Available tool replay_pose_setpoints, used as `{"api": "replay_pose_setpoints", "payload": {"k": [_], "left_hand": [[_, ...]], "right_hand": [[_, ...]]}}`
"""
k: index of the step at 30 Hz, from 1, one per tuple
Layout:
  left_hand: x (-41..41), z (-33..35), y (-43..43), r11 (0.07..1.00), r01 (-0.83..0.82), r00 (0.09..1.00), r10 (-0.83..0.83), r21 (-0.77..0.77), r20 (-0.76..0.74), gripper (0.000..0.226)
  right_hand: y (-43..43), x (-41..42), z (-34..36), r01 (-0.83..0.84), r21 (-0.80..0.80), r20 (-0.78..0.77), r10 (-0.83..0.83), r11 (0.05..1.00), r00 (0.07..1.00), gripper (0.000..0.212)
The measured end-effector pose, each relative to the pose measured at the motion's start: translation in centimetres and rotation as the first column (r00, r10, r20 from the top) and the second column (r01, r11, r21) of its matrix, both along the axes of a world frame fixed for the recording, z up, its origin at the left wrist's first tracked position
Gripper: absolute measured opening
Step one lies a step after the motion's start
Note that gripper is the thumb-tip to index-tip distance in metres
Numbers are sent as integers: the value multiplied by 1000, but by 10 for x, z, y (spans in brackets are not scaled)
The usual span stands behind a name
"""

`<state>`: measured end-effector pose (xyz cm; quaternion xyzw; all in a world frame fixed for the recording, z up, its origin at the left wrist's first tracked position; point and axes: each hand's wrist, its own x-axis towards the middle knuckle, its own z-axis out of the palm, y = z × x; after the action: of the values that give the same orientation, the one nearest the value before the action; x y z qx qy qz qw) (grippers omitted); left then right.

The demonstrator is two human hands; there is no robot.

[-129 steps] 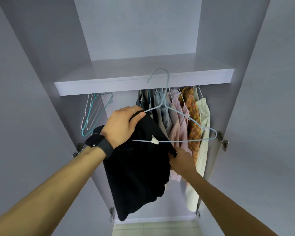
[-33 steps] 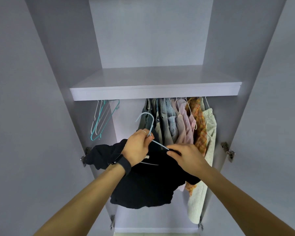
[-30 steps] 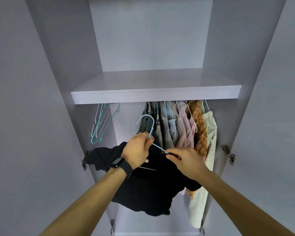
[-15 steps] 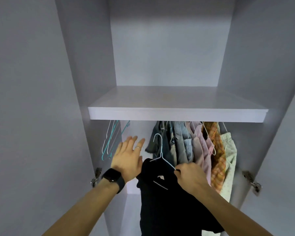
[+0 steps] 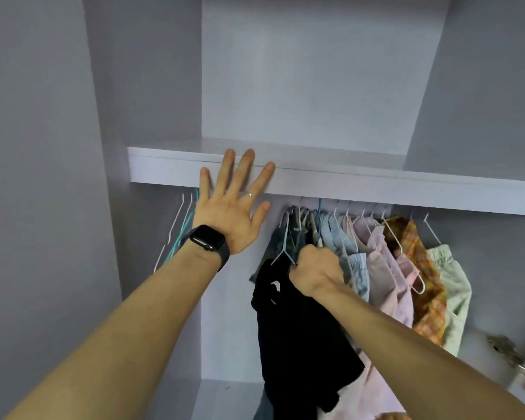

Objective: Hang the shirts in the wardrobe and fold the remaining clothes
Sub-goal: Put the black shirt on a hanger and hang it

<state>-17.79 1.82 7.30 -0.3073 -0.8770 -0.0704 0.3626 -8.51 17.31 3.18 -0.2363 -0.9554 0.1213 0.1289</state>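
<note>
Head view: my right hand (image 5: 315, 272) grips the wire hanger (image 5: 282, 247) carrying the black shirt (image 5: 297, 334), lower centre of frame; my left hand (image 5: 234, 207), fingers spread, lies against the wardrobe shelf (image 5: 376, 184) edge.

Left hand (image 5: 229, 212) spread flat over the shelf (image 5: 376, 184) edge, right hand (image 5: 315, 272) fisted on hanger (image 5: 281, 247) of black shirt (image 5: 300, 344).

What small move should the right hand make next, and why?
Probably hook the hanger up under the shelf, left of the hung clothes: the right hand grips it, black shirt on it; whether it already hangs is unclear.
</note>
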Motion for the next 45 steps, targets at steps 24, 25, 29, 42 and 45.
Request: {"api": "replay_pose_setpoints", "payload": {"k": [24,25,29,42,45], "left_hand": [[-51,-30,15,979,122,921,-50,165,-386,62],[-52,-30,15,979,124,919,-52,161,-390,62],[-55,-31,13,977,138,911,-61,162,-408,64],[-33,-24,10,984,120,977,-95,128,-189,62],[-11,-16,6,990,72,997,-74,118,12,87]], "right_hand": [[-17,-114,-9,-21,-428,-498,-217,903,840,22],[-19,-119,-7,-16,-432,-504,-226,902,833,24],[-16,-142,-28,21,-461,-440,-249,887,863,29],[5,-30,-42,-122,-455,-235,13,882,972,54],[8,46,-24,-154,-473,-305,3,868,952,44]]}}
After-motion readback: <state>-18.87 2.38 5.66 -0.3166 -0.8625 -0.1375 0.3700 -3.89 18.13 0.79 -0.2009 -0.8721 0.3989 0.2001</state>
